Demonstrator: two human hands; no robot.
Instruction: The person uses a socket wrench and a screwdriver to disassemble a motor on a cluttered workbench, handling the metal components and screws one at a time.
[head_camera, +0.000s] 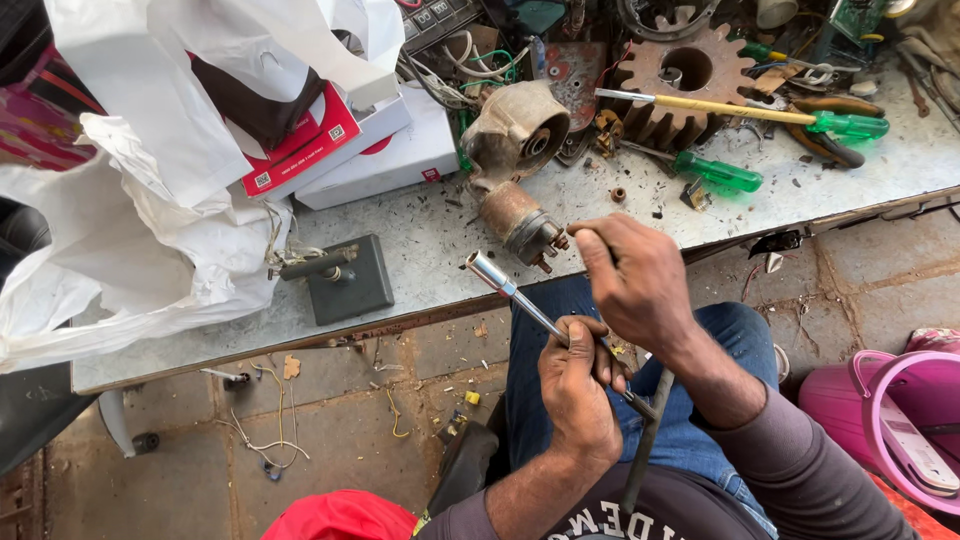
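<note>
- Left hand (577, 392) fisted round the shaft of a long chrome socket wrench with a tubular head (510, 288); the shaft runs from the fist toward 10 o'clock, socket end hanging just past the bench edge.
- Right hand (632, 277) sits at 1 o'clock from the left hand, fingers curled shut; a dark bit shows at the fingertips, cannot tell what it is. Hands close together, not clearly touching.
- Black bar-like handle (645, 440) runs down from the hands toward 6 o'clock, over blue-jeaned legs (700, 420).
- Rusty grey starter motor with a cylindrical solenoid (512, 170) lies on the worn grey metal workbench (430, 240), at 11 o'clock from the right hand, near it but apart.
- Dark grey square metal block with a rod on top (345, 275) at 9 o'clock from the socket end.
- Big white plastic bag (130, 220) at the bench's left; a red and white cardboard box (310, 140) pokes out of its mouth, the rest of its contents hidden.
- White flat box (395, 155) just beside it.
- Rusty large gear wheel (685, 80) at 12 o'clock; two green-handled screwdrivers (720, 172) beside it.
- Pink plastic bucket (880, 420) on the floor at 3 o'clock; a pale flat object lies inside.
</note>
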